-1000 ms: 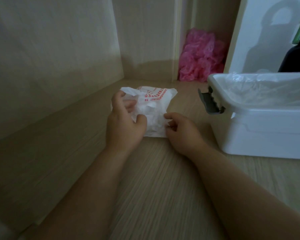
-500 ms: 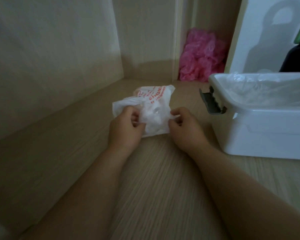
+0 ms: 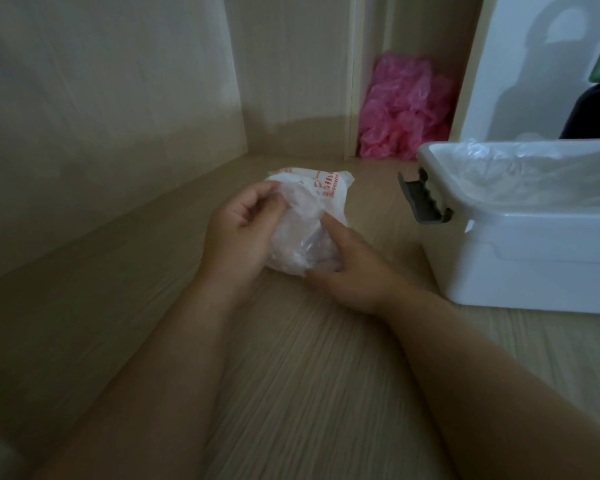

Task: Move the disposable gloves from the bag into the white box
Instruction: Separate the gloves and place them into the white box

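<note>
**Slippery film, loose wad: a spill short of the box**

The left hand [image 3: 243, 233] pinches the bag [image 3: 328, 194] at its left edge, fingers curled. The right hand [image 3: 349, 271] curls round its near right side. The disposable gloves [image 3: 300, 245] sit crumpled inside it, low over the wooden floor [image 3: 291, 358] and left of the white box [image 3: 520, 251]. The thin film may well slip or tear under a hard pull. The gloves may also come out clumped and drop short, or snag on the box's grey latch [image 3: 423, 202].

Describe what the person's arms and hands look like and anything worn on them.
Both the left hand and the right hand are bare: no gloves, rings or watch show. The left forearm and right forearm are bare too, with no sleeve in view.
</note>
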`<state>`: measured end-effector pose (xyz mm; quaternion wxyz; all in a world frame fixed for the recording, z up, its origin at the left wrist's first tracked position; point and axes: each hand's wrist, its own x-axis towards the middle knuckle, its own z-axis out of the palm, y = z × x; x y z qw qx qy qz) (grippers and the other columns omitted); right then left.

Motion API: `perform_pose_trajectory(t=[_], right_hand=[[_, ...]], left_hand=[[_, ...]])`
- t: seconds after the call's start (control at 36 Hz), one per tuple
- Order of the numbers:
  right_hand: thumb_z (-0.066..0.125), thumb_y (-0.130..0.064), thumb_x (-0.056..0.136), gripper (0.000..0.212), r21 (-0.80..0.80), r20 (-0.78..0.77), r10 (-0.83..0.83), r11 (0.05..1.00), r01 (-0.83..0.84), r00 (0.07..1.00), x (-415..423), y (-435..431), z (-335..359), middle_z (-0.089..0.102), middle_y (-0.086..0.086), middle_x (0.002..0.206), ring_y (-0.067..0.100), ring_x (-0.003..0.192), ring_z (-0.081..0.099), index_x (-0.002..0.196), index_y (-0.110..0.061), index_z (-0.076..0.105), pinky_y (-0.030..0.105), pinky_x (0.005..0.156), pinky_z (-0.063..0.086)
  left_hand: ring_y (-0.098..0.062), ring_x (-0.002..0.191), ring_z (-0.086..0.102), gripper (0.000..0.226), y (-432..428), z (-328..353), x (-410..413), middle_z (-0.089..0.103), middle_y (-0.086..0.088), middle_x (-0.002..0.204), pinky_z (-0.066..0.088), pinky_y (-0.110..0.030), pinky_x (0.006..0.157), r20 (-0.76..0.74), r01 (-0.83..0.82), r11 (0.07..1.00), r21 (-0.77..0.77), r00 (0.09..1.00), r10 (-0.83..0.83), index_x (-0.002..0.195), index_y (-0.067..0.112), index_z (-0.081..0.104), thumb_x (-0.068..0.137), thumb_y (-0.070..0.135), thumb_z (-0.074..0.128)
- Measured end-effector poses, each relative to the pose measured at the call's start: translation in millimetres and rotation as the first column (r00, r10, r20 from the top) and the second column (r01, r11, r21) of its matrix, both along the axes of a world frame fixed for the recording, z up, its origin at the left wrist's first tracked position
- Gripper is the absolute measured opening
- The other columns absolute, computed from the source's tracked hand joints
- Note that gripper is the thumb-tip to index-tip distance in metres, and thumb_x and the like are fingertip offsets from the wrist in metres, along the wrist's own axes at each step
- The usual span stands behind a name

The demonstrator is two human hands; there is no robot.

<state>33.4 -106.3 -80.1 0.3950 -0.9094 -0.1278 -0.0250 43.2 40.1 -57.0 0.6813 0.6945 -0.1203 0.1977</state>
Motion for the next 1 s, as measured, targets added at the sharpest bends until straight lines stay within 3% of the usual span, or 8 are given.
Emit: perform_pose_trajectory(t=[0.14,0.22,0.31,0.39,0.5,0.72,0.83,1.0], right_hand=[[0.063,-0.044,0.084,0.086,-0.064,0.059,-0.012,0.998,0.016,0.998,-2.1,-0.9,0.5,0.019,-0.002,0.156,0.020,0.142,0.023,0.151,-0.033,0.011,0.044,0.113,0.026],[0.063,-0.041,0.084,0.082,-0.049,0.057,-0.036,0.998,0.039,0.998,-1.1,-1.3,1.0,0.021,-0.003,0.155,0.019,0.140,0.025,0.150,-0.034,0.014,0.044,0.113,0.027],[0.061,-0.042,0.084,0.081,-0.130,0.088,-0.016,0.991,0.027,0.996,-0.4,-0.1,1.2,0.025,-0.003,0.152,0.019,0.139,0.027,0.151,-0.032,0.016,0.045,0.111,0.029],[0.061,-0.039,0.078,0.086,0.021,0.222,-0.029,0.999,0.025,0.975,-4.7,5.4,3.8,0.027,0.000,0.152,0.018,0.139,0.027,0.151,-0.022,0.018,0.047,0.111,0.028],[0.051,-0.048,0.068,0.086,0.180,0.426,-0.071,0.984,-0.007,0.902,-12.6,12.6,7.1,0.042,-0.002,0.139,0.021,0.132,0.040,0.143,-0.010,0.033,0.053,0.103,0.036],[0.037,-0.039,0.099,0.044,-0.380,0.181,-0.051,0.917,0.118,0.982,0.0,5.8,-8.8,0.030,-0.006,0.152,0.023,0.136,0.031,0.143,-0.034,0.036,0.039,0.108,0.022],[0.035,-0.038,0.099,0.045,-0.423,0.178,-0.050,0.898,0.122,0.983,-2.1,8.9,-8.9,0.028,-0.004,0.153,0.024,0.138,0.026,0.144,-0.035,0.032,0.040,0.111,0.017],[0.045,-0.046,0.094,0.046,-0.269,0.180,-0.070,0.956,0.118,0.981,-2.8,7.3,-6.6,0.029,-0.005,0.152,0.019,0.139,0.022,0.138,-0.035,0.042,0.036,0.111,0.013]], left_hand=[[-0.015,0.080,0.065,0.021,6.2,10.7,5.3,0.070,-0.001,0.084,0.053,-0.027,0.067,-0.043,0.039,0.891,-0.453,0.997,-0.065,0.082,0.019,0.064,0.097,0.010,0.052],[-0.006,0.062,0.062,0.006,11.9,16.1,6.6,0.067,0.004,0.077,0.045,-0.017,0.048,-0.028,0.075,0.804,-0.590,0.993,-0.113,0.088,0.019,0.059,0.084,0.019,0.063],[-0.003,0.050,0.053,0.011,14.9,10.9,9.1,0.061,0.008,0.066,0.039,-0.017,0.040,-0.043,0.002,0.888,-0.460,0.999,-0.024,0.089,0.020,0.062,0.081,0.027,0.065],[-0.006,0.058,0.058,0.019,6.2,-0.5,7.0,0.064,0.010,0.064,0.044,-0.021,0.050,-0.075,-0.145,0.984,-0.107,0.988,0.138,0.084,0.021,0.063,0.098,0.022,0.051],[-0.004,0.057,0.059,0.024,-0.4,-4.3,2.7,0.065,0.011,0.062,0.043,-0.021,0.052,-0.171,-0.074,0.997,-0.001,0.983,0.073,0.079,0.024,0.065,0.098,0.024,0.051],[-0.009,0.056,0.048,0.021,0.4,7.8,1.6,0.058,0.005,0.061,0.037,-0.022,0.050,-0.094,-0.140,0.962,-0.233,0.988,0.121,0.074,0.019,0.060,0.094,0.014,0.056],[-0.013,0.063,0.052,0.011,17.8,10.1,14.7,0.059,0.001,0.071,0.039,-0.026,0.053,-0.030,-0.090,0.877,-0.472,0.996,0.086,0.082,0.015,0.057,0.092,0.011,0.055],[-0.004,0.052,0.056,0.009,23.8,15.9,11.1,0.058,0.005,0.063,0.045,-0.016,0.047,0.044,0.215,0.612,-0.761,0.958,-0.282,0.075,0.013,0.052,0.075,0.007,0.058]])
